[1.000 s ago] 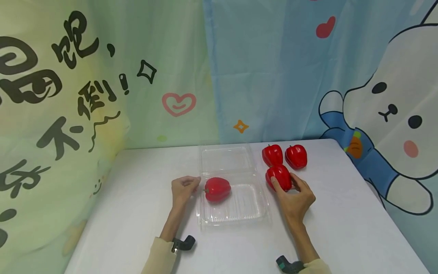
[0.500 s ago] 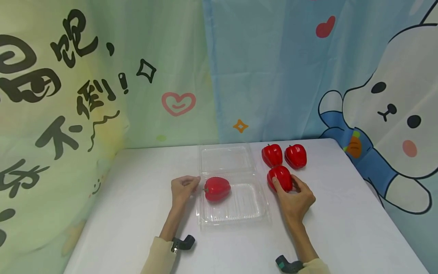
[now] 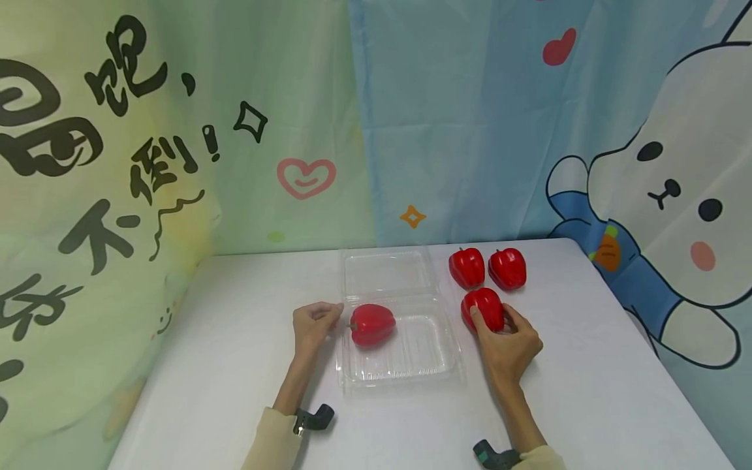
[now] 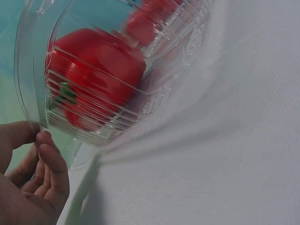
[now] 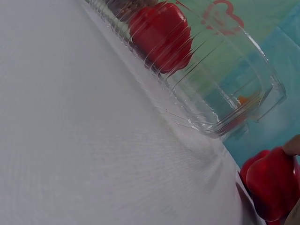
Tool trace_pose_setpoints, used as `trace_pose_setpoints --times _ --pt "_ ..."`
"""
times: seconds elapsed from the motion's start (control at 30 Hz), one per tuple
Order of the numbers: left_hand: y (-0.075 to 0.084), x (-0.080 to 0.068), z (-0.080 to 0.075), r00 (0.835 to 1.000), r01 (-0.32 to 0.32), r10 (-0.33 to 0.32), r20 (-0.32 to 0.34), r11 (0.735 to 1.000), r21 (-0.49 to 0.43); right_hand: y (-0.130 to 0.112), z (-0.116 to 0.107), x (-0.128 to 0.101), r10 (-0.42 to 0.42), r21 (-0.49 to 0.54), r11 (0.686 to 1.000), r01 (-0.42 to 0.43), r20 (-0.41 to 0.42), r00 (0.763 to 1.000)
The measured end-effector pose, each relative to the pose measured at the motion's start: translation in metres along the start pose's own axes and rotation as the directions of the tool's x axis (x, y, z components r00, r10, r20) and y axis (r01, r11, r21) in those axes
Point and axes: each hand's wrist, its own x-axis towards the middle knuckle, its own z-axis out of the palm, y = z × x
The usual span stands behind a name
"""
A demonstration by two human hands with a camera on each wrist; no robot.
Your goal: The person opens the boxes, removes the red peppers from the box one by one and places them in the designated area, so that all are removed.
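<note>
A clear plastic clamshell box (image 3: 429, 349) lies with its lid folded back in the middle of the table. Inside its left part rests one red bell pepper (image 3: 373, 325), its green stem toward the left hand. My left hand (image 3: 315, 326) pinches the box's left rim between thumb and fingertips, as the left wrist view shows closely. To the right of the box, my right hand (image 3: 510, 346) grips a second red bell pepper (image 3: 483, 309) between thumb and fingers. In the right wrist view that held pepper (image 5: 272, 183) sits at the lower right, partly cut off by the frame.
Two more red bell peppers stand behind the right hand: one at left (image 3: 467, 267), the other at right (image 3: 508, 269). The box's raised lid (image 3: 388, 271) reaches toward the table's back edge. A printed curtain (image 3: 446, 130) hangs behind the white table (image 3: 235, 339).
The pepper in my right hand has shifted slightly toward me and to the right, apart from the ones behind. My left hand has stayed at the box rim.
</note>
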Motion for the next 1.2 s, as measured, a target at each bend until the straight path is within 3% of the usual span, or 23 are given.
trace_pose_setpoints --times 0.23,1.2 --pt "-0.0030 0.0018 0.0008 1.000 0.003 -0.003 0.005 1.000 -0.004 -0.0003 -0.0009 -0.0008 0.034 0.011 0.999 -0.034 0.004 0.999" --pt "-0.0028 0.0004 0.0008 1.000 0.005 -0.005 0.001 1.000 0.010 0.0075 0.0023 -0.0020 0.024 0.020 1.000 -0.024 0.016 1.000"
